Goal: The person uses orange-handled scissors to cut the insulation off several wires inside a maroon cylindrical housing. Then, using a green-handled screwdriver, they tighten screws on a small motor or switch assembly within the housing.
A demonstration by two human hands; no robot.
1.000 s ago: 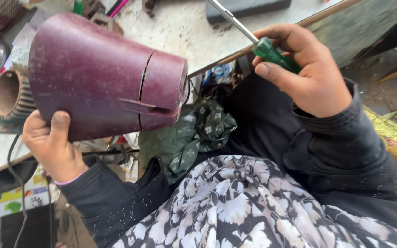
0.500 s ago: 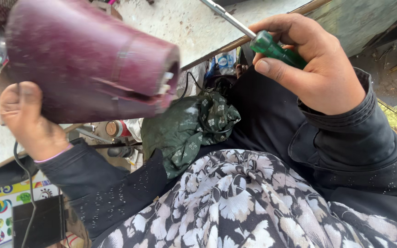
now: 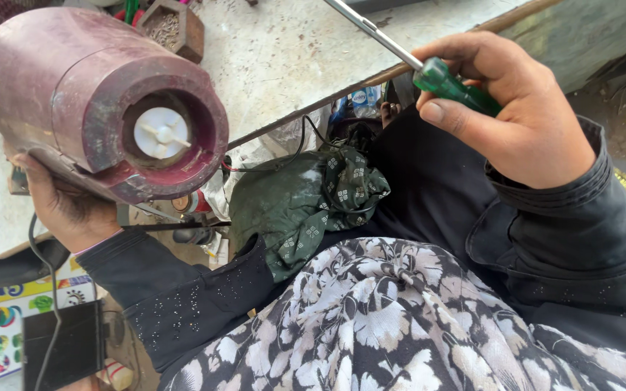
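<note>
My left hand [image 3: 67, 210] grips a maroon blender base [image 3: 96, 101] from below, tilted so its round top faces me. A white drive coupling [image 3: 161, 134] sits in the middle of that top. My right hand [image 3: 516, 123] is closed around the green handle of a screwdriver [image 3: 451, 81], whose metal shaft points up and left over the worktable. The screwdriver tip is out of view and the shaft is well apart from the blender base.
A worn grey worktable [image 3: 291, 51] lies behind, with a small wooden box [image 3: 175, 25] of bits on it. A dark green patterned cloth [image 3: 306, 203] bunches below the table edge. A black cord [image 3: 38, 253] hangs at the left beside a colourful printed box [image 3: 9, 340].
My left hand has turned the blender base from side-on until its top opening and white coupling face me. My right hand with the screwdriver has stayed at the upper right.
</note>
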